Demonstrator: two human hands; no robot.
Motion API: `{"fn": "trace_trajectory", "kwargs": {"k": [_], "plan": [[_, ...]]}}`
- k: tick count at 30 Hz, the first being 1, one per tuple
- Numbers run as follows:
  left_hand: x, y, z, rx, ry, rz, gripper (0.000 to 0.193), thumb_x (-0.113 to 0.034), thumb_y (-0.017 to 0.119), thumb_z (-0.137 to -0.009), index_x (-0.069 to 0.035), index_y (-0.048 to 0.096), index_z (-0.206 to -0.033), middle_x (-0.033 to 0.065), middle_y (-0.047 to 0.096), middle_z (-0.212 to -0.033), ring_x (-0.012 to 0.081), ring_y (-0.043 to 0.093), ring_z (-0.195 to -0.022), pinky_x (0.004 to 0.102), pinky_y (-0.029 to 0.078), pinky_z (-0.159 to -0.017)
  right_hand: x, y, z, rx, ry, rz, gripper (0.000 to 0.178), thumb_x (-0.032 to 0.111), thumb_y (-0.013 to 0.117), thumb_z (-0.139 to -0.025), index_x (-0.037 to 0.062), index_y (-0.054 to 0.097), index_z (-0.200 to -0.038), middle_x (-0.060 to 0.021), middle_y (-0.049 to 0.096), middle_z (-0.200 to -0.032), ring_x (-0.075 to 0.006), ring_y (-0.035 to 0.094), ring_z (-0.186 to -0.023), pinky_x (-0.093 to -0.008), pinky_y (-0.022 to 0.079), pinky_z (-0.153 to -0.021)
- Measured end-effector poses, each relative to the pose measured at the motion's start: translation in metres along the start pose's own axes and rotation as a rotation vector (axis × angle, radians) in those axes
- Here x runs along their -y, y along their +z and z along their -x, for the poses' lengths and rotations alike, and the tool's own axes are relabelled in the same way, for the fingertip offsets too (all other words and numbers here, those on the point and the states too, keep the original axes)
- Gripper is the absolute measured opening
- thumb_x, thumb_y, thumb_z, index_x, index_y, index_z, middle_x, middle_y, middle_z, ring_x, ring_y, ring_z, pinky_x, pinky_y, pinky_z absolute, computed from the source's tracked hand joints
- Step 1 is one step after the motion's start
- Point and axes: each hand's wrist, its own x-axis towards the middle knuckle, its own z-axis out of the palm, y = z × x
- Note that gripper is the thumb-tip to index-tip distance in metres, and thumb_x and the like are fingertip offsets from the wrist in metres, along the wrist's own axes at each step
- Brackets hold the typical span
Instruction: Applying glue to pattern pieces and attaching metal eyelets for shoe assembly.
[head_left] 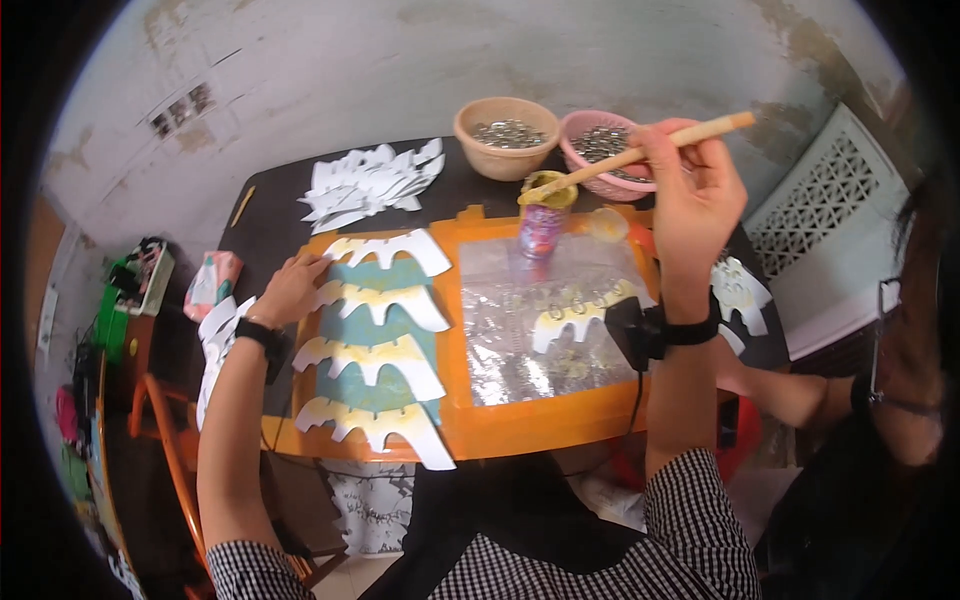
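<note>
My right hand grips a wooden-handled brush, which slopes down to the left. Its lower end meets the yellow-smeared mouth of a purple can. My left hand lies with fingers extended at the left end of the uppermost white cut piece. Below it, more curved white pieces form a column on a blue-green sheet, their scalloped edges coated yellow. To the right, another yellow-coated piece with several metal rings rests on a clear plastic sheet.
Behind the orange-edged board stand a beige bowl and a pink basket of metal parts. White pieces are heaped at back left, near a tissue pack. Another person's arm reaches in from the right.
</note>
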Motion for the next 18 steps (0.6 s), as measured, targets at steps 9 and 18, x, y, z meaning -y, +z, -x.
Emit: {"fn": "trace_trajectory", "kwargs": {"k": [9,18], "plan": [[-0.017,-0.002,0.001,0.009,-0.053,-0.020,0.054,-0.012,0.058,-0.088,-0.005,0.053,-0.141,0.0151,0.053,-0.139,0.0363,0.053,-0.121,0.0397,0.041,-0.107,-0.052,0.078,0.041,0.039,0.137,-0.175,0.006,0.001,0.067,-0.094,-0.0036,0.066,-0.096,-0.0076,0.071,-0.089,-0.0114,0.068,-0.079,-0.0244,0.058,-0.071],[-0.010,0.001,0.002,0.001,-0.065,0.066,0.052,-0.029,0.060,-0.094,-0.009,0.053,-0.141,0.0128,0.051,-0.144,0.0369,0.051,-0.127,0.0444,0.043,-0.107,-0.114,0.144,0.069,0.223,0.056,-0.034,0.009,0.006,0.072,-0.090,-0.0006,0.066,-0.089,-0.0087,0.071,-0.082,-0.0163,0.071,-0.073,-0.0281,0.057,-0.059]]}}
